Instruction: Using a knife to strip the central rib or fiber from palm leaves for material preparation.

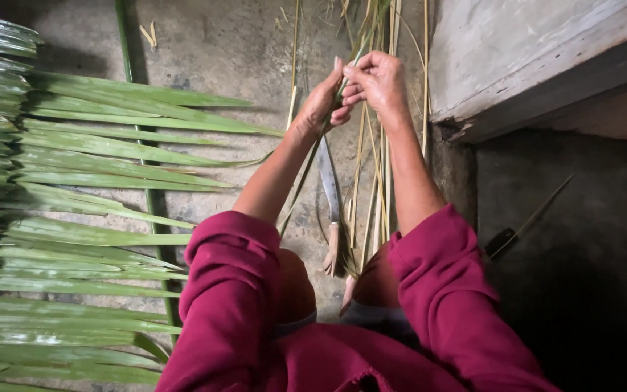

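My left hand [321,101] and my right hand [373,81] meet at the top middle, both pinched on a thin green palm leaflet strip [306,170] that slants down towards my knees. Both sleeves are dark red. Under the hands a long knife [329,190] with a wooden handle lies on the concrete floor, blade pointing away from me. Several pale yellow leaf midribs [373,181] lie in a loose bundle beside the knife, running away from me.
A large green palm frond [103,210] with several long leaflets covers the floor on the left. A grey concrete step [538,65] rises at the upper right, with a dark lower area beneath it. A thin stick [531,218] lies there.
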